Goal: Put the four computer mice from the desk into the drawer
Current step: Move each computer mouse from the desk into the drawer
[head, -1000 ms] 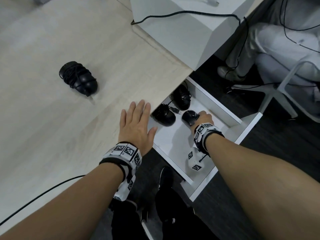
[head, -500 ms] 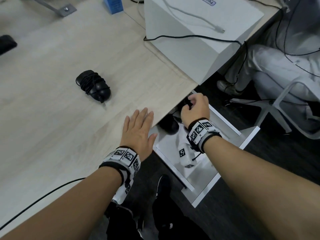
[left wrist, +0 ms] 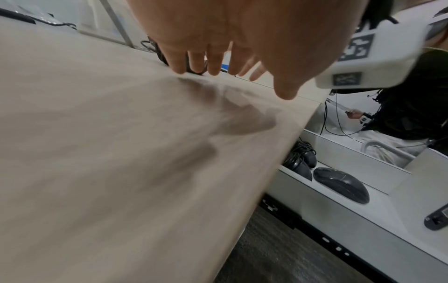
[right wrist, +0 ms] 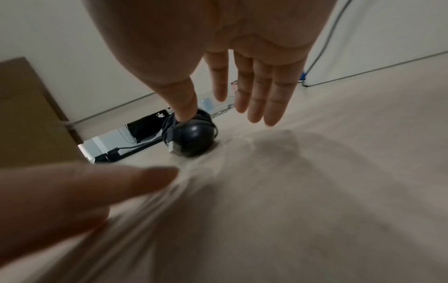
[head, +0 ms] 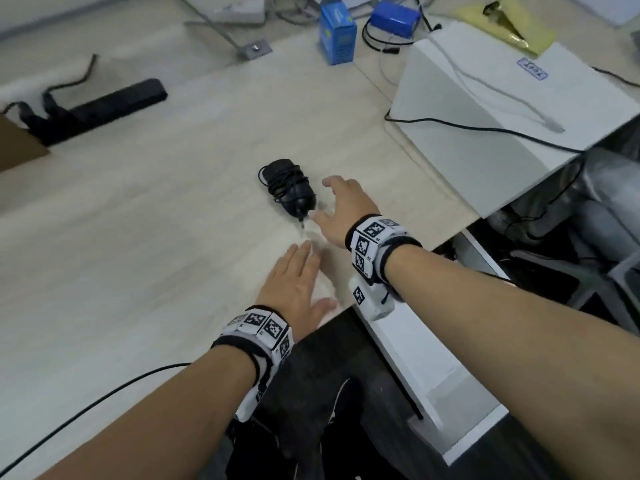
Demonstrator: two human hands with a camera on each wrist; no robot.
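One black mouse (head: 287, 188) with its cable wound round it lies on the light wooden desk (head: 138, 254). My right hand (head: 320, 199) hovers just right of it, fingers spread and holding nothing. In the right wrist view the mouse (right wrist: 194, 139) lies just beyond the spread fingers (right wrist: 257, 95); I cannot tell whether they touch it. My left hand (head: 298, 282) rests flat on the desk near its front edge. The white drawer (left wrist: 344, 216) stands pulled out under the desk, and three black mice (left wrist: 340, 183) (left wrist: 299, 165) (left wrist: 309, 153) lie in it.
A white box (head: 502, 98) with cables over it stands at the back right, above the drawer (head: 415, 344). A blue carton (head: 337, 32), a black power strip (head: 114, 105) and a brown board (head: 17, 143) lie further back. A black cable (head: 86, 407) crosses the near left.
My right hand let go of a mouse in the drawer, rose out and crossed over the desk to the last mouse. My left hand stayed flat on the desk.
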